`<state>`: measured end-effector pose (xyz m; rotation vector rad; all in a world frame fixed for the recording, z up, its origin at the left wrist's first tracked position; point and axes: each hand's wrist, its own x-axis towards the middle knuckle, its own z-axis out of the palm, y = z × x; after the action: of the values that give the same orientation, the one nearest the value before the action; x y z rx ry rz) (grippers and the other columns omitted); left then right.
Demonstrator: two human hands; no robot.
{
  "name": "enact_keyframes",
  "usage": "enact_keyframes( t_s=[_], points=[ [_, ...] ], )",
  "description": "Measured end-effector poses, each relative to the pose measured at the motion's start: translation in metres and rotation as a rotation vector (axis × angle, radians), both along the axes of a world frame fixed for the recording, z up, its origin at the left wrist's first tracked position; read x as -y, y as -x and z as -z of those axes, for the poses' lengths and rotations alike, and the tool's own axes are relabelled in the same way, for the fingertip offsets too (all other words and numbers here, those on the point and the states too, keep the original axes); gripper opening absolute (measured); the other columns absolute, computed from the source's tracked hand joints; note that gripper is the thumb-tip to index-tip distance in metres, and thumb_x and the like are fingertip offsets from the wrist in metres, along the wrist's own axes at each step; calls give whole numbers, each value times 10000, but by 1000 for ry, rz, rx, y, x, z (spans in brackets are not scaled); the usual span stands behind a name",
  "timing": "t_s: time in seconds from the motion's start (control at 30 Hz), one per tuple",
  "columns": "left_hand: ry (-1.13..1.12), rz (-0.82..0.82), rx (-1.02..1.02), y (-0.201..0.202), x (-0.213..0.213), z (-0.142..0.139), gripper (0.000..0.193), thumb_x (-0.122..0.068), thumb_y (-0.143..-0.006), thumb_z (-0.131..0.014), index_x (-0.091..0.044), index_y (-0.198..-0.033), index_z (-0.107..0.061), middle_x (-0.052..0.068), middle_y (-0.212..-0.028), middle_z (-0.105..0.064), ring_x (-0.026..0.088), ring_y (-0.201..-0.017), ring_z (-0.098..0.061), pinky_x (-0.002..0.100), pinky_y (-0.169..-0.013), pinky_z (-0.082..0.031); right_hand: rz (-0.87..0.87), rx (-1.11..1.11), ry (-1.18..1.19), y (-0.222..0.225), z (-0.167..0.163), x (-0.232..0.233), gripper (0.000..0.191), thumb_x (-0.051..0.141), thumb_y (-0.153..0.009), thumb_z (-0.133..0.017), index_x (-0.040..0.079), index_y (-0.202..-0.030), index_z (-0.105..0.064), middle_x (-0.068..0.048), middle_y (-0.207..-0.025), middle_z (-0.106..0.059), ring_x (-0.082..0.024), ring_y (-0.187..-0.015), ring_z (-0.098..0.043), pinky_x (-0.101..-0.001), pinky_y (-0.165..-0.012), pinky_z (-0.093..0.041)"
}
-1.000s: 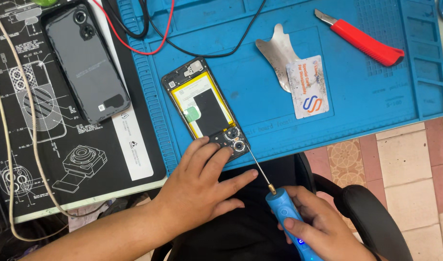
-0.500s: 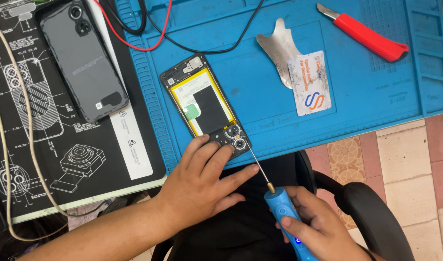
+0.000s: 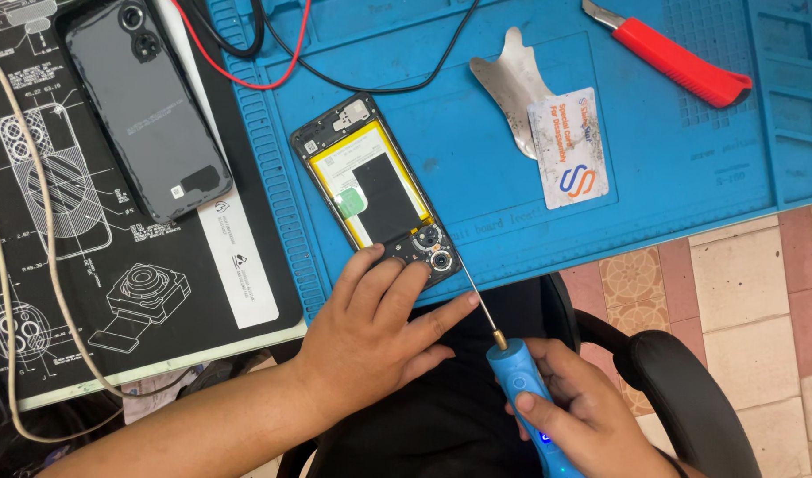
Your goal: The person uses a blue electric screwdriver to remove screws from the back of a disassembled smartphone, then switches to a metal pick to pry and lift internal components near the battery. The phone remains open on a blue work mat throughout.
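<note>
Head view, looking down on a repair bench. An opened smartphone, back cover removed and its yellow-edged battery and camera modules exposed, is lying diagonally on the blue silicone work mat, near the mat's front edge. The left hand is resting palm down with fingers spread and loosely extended, the fingertips pressing on the phone's lower, camera end; it is gripping nothing. The right hand is closing in a full wrap around the blue electric screwdriver, whose thin bit is slanting up and left to meet the phone's lower right corner beside the camera modules. The detached dark back cover is lying to the left on a black printed mat. Farther back on the blue mat, a metal pry tool is lying partly under a plastic card, and a red-handled utility knife is lying well apart to the right. Red and black wires are crossing the mat's upper left.
</note>
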<state>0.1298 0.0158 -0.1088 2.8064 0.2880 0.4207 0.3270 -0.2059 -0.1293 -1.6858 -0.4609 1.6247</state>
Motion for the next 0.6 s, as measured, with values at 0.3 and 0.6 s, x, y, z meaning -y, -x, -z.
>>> enact_keyframes(
  t_s=[0.3, 0.6],
  points=[
    [-23, -18, -6, -1, 1, -1, 676, -502, -835, -805, -306, -1447, -600, 127, -1315, -455, 316, -1236, -429, 539, -1148, -361, 27, -13, -113, 3, 4, 4, 552, 136, -882, -690, -32, -1379, -517, -133, -913, -706, -163, -709, -685, -321, -661, -596],
    [31, -11, 50, 1, -1, 0, 648, -474, -843, -817, -272, -1425, -616, 131, -1345, -465, 329, -1265, -428, 546, -1147, -370, -14, -24, -103, 0, -3, -7, 553, 141, -882, -678, -26, -1387, -525, -129, -894, -709, -158, -701, -687, -307, -618, -570]
  ],
)
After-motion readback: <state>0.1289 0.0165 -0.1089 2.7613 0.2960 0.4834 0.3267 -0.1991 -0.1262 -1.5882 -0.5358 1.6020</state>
